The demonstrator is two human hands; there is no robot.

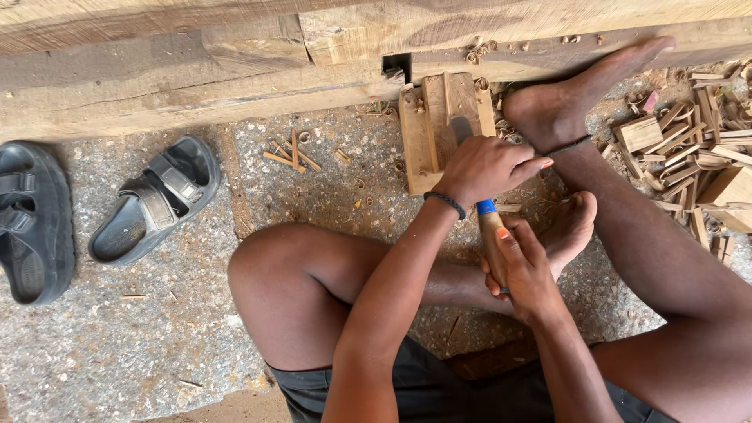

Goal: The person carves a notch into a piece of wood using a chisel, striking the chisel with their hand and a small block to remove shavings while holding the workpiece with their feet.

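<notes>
Wooden chisel handle clamped in my right hand, left hand fingers curled over the blade, I'd keep it flat on the block.

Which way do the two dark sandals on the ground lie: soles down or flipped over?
Soles down. Both sandals show their footbeds and straps facing up, lying empty on the gravel floor left of the person's knee.
</notes>
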